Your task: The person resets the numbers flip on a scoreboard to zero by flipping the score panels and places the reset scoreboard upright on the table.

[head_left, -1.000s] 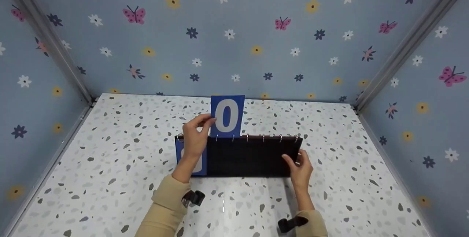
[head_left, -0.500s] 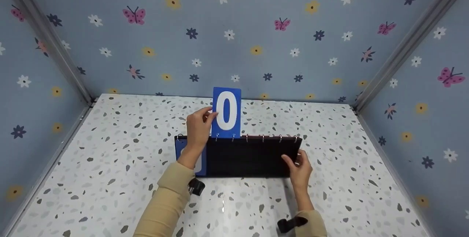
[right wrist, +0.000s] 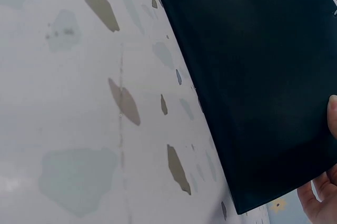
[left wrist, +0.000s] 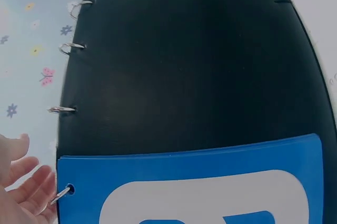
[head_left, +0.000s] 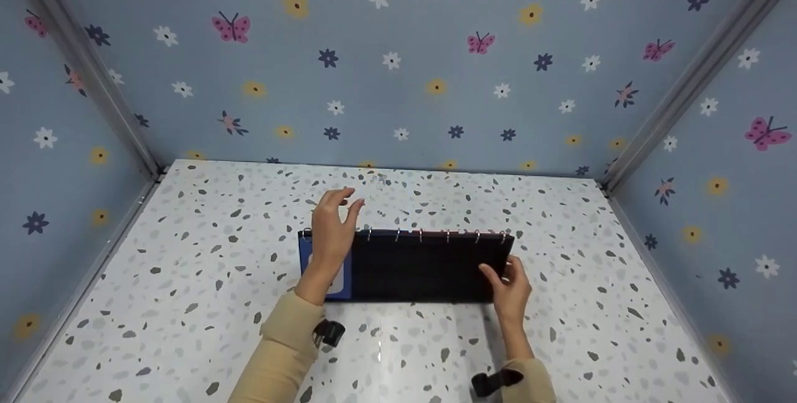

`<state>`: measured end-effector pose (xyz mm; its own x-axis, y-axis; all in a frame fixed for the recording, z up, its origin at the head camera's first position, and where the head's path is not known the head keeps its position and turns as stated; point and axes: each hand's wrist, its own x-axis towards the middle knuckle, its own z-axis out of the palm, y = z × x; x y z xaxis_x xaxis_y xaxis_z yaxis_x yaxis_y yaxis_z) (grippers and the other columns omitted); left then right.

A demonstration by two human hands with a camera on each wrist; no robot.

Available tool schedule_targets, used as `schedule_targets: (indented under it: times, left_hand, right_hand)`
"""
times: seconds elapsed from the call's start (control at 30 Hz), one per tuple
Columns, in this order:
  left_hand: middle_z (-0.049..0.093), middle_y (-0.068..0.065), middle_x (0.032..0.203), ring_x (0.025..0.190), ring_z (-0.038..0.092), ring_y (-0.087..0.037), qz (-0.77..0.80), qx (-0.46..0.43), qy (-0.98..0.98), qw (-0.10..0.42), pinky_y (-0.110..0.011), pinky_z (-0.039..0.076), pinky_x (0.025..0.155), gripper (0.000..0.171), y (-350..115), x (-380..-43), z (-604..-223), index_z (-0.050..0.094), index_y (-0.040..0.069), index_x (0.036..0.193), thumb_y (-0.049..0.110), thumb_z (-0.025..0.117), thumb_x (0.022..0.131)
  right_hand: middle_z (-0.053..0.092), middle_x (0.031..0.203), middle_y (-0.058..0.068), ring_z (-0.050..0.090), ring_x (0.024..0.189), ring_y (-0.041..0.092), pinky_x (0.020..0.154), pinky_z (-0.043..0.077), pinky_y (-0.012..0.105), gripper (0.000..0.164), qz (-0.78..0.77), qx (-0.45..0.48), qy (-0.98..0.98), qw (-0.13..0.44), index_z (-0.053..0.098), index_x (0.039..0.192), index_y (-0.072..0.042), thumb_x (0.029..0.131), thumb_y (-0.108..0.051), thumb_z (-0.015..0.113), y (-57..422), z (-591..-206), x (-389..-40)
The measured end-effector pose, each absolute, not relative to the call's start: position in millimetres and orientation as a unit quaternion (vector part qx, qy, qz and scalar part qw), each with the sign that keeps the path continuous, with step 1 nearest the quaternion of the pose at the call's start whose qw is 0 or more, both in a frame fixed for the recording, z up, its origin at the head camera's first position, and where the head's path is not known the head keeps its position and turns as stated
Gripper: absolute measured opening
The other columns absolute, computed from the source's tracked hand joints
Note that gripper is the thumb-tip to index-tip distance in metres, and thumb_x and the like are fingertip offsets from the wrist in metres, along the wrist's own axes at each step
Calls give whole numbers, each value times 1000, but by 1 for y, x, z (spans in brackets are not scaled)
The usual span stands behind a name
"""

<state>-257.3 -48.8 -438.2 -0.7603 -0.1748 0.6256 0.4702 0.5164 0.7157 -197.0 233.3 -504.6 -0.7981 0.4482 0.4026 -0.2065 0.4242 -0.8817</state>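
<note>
A black flip scoreboard point(head_left: 423, 269) stands on the table, tilted back, with metal rings point(head_left: 421, 235) along its top edge. Blue number cards point(left wrist: 184, 167) with a large white digit hang at its left end; in the head view my left forearm partly covers them. My left hand point(head_left: 332, 228) is over the top left edge, thumb and fingers apart with nothing between them. Behind that edge a thin blue strip point(head_left: 387, 231) shows beside the rings. My right hand point(head_left: 513, 288) grips the board's right edge, thumb on the front and fingers behind.
The white speckled table point(head_left: 205, 253) reaches back to a blue wall point(head_left: 398, 79) printed with flowers and butterflies. Side panels point(head_left: 747, 203) rise at left and right. Black straps point(head_left: 496, 382) sit around both sleeves.
My left hand has let go of the blue card with the 0, which stood above the top edge and has dropped behind the board. The right hand stays in place.
</note>
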Motion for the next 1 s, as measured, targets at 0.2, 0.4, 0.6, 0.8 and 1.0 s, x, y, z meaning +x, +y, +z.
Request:
schedule_targets:
  times: [0.2, 0.4, 0.6, 0.8, 1.0]
  left_hand:
    - [57, -15, 99, 89, 52, -28, -489, -82, -787, 367, -38, 41, 75, 25, -56, -238, -437, 58, -3, 103, 10, 63, 82]
    - [53, -15, 102, 90, 48, -28, -489, -66, -776, 393, -38, 38, 76, 27, -68, -217, -442, 55, -3, 104, 6, 64, 81]
    - [52, -15, 101, 88, 49, -28, -494, -32, -778, 388, -39, 39, 73, 32, -79, -199, -459, 55, -4, 103, 4, 69, 76]
    - [50, -16, 100, 91, 47, -27, -493, 2, -790, 365, -40, 38, 74, 43, -85, -188, -478, 51, -4, 107, 2, 73, 71]
    - [48, -16, 97, 89, 46, -27, -496, 36, -792, 353, -36, 36, 72, 51, -88, -184, -494, 47, -5, 108, 3, 76, 67]
  right_hand:
    - [61, 78, 20, 58, 70, 28, 61, 47, 22, 31, 523, -72, -790, 312, 56, 94, 5, 70, -4, 74, 237, -510, -199]
    - [63, 78, 15, 59, 69, 21, 61, 46, 20, 33, 533, -74, -785, 307, 58, 94, 1, 69, -13, 76, 248, -532, -210]
    - [62, 76, 12, 57, 66, 13, 60, 46, 18, 32, 528, -78, -786, 312, 58, 93, -1, 69, -13, 76, 249, -536, -212]
    - [62, 75, 13, 57, 65, 14, 59, 46, 17, 32, 530, -71, -783, 317, 58, 93, -1, 69, -13, 76, 249, -535, -212]
    - [62, 75, 13, 57, 66, 14, 59, 46, 18, 31, 535, -72, -781, 314, 58, 91, 0, 69, -13, 76, 249, -535, -211]
